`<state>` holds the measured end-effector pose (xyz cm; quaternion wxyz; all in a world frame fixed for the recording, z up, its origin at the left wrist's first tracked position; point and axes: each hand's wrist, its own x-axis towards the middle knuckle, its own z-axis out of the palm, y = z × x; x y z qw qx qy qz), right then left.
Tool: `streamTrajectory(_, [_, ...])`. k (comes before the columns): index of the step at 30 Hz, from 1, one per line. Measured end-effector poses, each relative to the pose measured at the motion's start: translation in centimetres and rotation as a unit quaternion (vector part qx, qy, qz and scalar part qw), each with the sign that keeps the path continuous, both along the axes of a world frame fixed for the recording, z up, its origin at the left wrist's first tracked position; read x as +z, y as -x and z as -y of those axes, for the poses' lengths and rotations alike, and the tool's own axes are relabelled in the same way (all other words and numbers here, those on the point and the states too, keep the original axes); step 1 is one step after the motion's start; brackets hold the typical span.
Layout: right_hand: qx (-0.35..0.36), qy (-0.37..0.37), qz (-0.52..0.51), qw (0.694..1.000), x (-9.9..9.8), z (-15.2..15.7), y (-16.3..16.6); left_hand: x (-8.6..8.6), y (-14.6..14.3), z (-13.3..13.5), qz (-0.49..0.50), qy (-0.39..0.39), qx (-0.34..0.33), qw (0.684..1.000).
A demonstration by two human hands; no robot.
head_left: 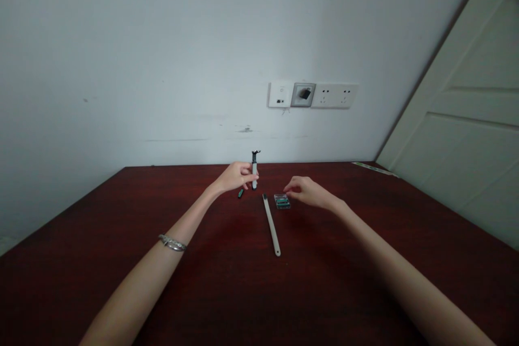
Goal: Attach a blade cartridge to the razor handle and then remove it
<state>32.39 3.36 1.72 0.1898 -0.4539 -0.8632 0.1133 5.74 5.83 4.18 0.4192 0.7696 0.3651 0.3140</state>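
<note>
My left hand (236, 175) pinches the pale grey handle of a razor (254, 173), held upright with its metal T-shaped head at the top. Just below those fingers a small dark green blade cartridge (240, 193) lies on the table. My right hand (307, 192) hovers by the upper right corner of a clear plastic case (283, 204) with green cartridges in it. Its fingers are bent and slightly apart; whether they touch the case I cannot tell. Between the hands lies a long pale stick (271, 227) with a dark far end and a hole at the near end.
The dark red wooden table (203, 292) meets a white wall (162, 65) at the back. Sockets (331, 96) and a black plug (305, 94) are on the wall. A thin pale strip (373, 168) lies at the far right edge, beside a white panelled door (466, 135).
</note>
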Motion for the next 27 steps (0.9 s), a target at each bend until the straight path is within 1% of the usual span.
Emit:
streamTrajectory(4, [0.011,0.018,0.029,0.999,-0.9,-0.1,0.6,-0.3,-0.1,-0.6,-0.001,-0.003,-0.005,1.000])
streamTrajectory(9, [0.020,0.025,0.037,0.999,-1.7,-0.5,0.8,0.2,-0.6,-0.5,0.009,-0.003,-0.014,1.000])
streamTrajectory(16, [0.036,0.027,0.020,0.999,-1.7,-0.6,0.7,0.8,-1.1,0.1,0.008,-0.004,-0.016,1.000])
streamTrajectory(27, [0.021,0.024,0.036,0.999,-2.6,-0.9,0.6,0.7,-1.0,-0.1,-0.007,-0.008,-0.021,1.000])
